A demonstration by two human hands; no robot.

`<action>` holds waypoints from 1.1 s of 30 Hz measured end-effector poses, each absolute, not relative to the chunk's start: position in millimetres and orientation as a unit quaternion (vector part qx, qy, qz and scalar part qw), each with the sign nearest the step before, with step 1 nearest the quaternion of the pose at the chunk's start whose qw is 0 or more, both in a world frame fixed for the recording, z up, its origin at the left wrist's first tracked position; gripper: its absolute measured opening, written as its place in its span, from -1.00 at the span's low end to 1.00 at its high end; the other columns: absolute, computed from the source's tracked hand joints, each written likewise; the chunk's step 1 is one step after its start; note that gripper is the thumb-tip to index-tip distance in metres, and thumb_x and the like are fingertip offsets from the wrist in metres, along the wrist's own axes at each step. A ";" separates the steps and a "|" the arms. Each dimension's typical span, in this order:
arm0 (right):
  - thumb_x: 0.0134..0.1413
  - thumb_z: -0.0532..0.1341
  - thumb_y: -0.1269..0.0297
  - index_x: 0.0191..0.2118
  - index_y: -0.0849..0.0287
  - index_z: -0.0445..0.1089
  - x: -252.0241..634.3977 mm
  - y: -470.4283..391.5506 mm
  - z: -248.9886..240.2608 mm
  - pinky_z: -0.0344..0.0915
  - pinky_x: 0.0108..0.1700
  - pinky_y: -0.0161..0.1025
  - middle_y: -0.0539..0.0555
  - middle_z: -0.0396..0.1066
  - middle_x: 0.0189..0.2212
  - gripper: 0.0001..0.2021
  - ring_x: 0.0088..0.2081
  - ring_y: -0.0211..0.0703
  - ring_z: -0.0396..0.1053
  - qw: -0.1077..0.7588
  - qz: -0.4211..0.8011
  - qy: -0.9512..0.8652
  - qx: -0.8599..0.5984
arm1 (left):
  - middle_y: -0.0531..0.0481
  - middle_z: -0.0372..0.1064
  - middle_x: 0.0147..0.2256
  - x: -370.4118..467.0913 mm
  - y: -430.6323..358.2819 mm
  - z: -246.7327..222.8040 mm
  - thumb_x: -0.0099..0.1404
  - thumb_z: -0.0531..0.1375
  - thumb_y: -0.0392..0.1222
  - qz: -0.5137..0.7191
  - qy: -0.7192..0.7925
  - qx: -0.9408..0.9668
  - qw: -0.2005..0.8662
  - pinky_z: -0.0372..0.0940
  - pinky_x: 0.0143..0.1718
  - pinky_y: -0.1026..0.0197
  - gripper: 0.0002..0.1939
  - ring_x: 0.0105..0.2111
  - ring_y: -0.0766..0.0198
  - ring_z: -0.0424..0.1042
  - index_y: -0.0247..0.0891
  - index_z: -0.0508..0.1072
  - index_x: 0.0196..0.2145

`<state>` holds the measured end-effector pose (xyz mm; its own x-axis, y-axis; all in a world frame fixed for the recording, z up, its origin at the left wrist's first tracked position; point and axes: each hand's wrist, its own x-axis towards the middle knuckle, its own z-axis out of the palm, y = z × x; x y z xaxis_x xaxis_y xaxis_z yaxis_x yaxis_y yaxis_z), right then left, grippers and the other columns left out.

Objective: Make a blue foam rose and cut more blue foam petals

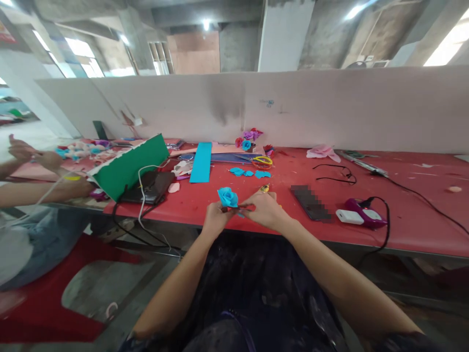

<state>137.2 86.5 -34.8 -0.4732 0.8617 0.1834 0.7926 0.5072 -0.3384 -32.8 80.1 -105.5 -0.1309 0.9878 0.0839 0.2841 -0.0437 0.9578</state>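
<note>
While both hands meet near the front edge of the red table (286, 168), the blue flower (227, 196) is located just above the fingers of the left hand (216, 218), in front of the person's body. The left fingers are bent close together and appear to be closed around the underside of this flower. The right hand (264, 209) has its fingers partly curled, with the tips directed toward the same base; whether they pinch something there I cannot tell, because the parts are small and overlapping. A yellowish object (264, 187) shows just beyond the right knuckles, and its kind is not clear. The flower seems made of thin paper or similar sheet, so I judge that it is very light, soft and not slippery, but easily crushed or creased at the petal edges. It would be safest to take it low, under the bloom, with a light pinch. Its open face looks mainly upward, and its base points down to the fingertips; so its axis, as I judge, is near upright. A stem cannot be surely made out. Loose blue petals (238, 172) lie farther back.
</note>
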 end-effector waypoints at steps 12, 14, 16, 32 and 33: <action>-0.15 0.35 0.11 -0.39 0.13 0.60 167.0 81.6 -52.0 0.26 -0.21 -0.18 0.09 0.59 -0.36 -0.78 -0.27 -0.04 0.48 0.455 0.450 -0.551 -0.536 | 0.15 0.13 -0.58 -34.2 35.5 -106.4 0.29 0.12 0.06 0.585 0.434 0.524 0.442 0.09 -0.47 0.31 -0.73 -0.57 0.38 0.10 -0.18 0.39 -0.22; -0.22 0.38 0.10 -0.41 0.16 0.59 165.7 79.7 -57.9 0.25 -0.27 -0.21 0.11 0.59 -0.36 -0.75 -0.29 -0.07 0.46 0.493 0.504 -0.463 -0.538 | 0.11 0.18 -0.55 -32.4 28.6 -110.6 0.28 0.14 0.07 0.607 0.436 0.496 0.442 0.13 -0.42 0.29 -0.72 -0.54 0.38 0.13 -0.20 0.41 -0.29; -0.27 0.41 0.09 -0.43 0.17 0.58 160.3 74.4 -61.1 0.21 -0.35 -0.25 0.13 0.58 -0.35 -0.73 -0.31 -0.11 0.45 0.521 0.532 -0.396 -0.538 | 0.08 0.27 -0.51 -27.4 22.7 -113.4 0.23 0.21 0.05 0.620 0.434 0.468 0.456 0.17 -0.35 0.28 -0.73 -0.49 0.36 0.20 -0.22 0.45 -0.35; -0.14 0.38 0.07 -0.45 0.11 0.58 120.7 15.1 -50.8 0.30 -0.25 -0.15 0.07 0.54 -0.43 -0.79 -0.38 -0.14 0.41 0.603 0.598 -0.357 -0.389 | 0.11 0.34 -0.50 10.3 12.1 -111.7 0.01 0.40 -0.06 0.667 0.303 0.265 0.627 0.27 -0.22 0.22 -0.74 -0.43 0.39 0.32 -0.23 0.43 -0.52; -0.13 0.38 0.08 -0.44 0.11 0.59 119.2 13.8 -50.0 0.30 -0.26 -0.15 0.07 0.54 -0.43 -0.79 -0.38 -0.14 0.42 0.601 0.604 -0.357 -0.383 | 0.11 0.35 -0.49 10.4 11.7 -112.0 0.00 0.40 -0.06 0.666 0.292 0.248 0.640 0.27 -0.22 0.21 -0.74 -0.42 0.39 0.33 -0.22 0.43 -0.51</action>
